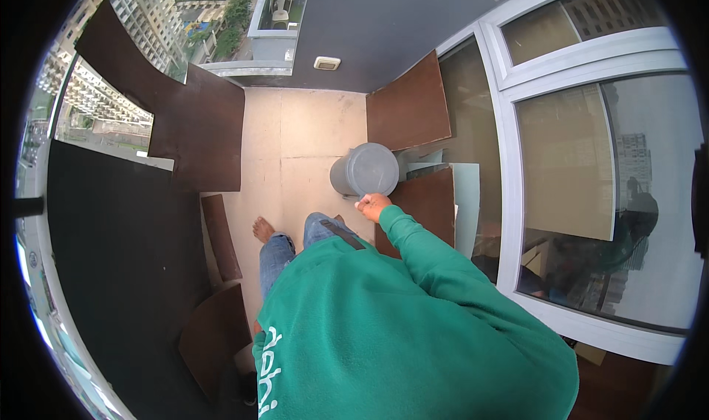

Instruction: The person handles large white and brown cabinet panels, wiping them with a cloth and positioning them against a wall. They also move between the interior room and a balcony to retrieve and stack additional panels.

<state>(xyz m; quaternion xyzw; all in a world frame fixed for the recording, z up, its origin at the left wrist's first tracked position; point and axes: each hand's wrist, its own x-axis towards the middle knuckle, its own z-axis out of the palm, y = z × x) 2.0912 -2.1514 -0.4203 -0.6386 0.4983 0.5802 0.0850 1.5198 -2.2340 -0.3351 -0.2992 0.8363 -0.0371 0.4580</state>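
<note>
A round grey bucket [374,168] with a flat grey top stands on the beige tiled floor ahead of me. My right hand [375,206] is at its near edge, with the fingers curled together. Whether they grip the bucket's handle or something small is too fine to make out. My right arm [428,246] reaches forward in a green sleeve. Beside the left edge of my green shirt [384,339] a sliver of skin shows, but my left hand cannot be made out.
Brown boards [410,106] lean along the right wall, with a pale blue-green sheet [465,206] near them. More brown panels [196,128] and a large black panel [118,250] stand on the left. White-framed glass windows [509,198] line the right. My bare foot [262,229] rests left of the bucket.
</note>
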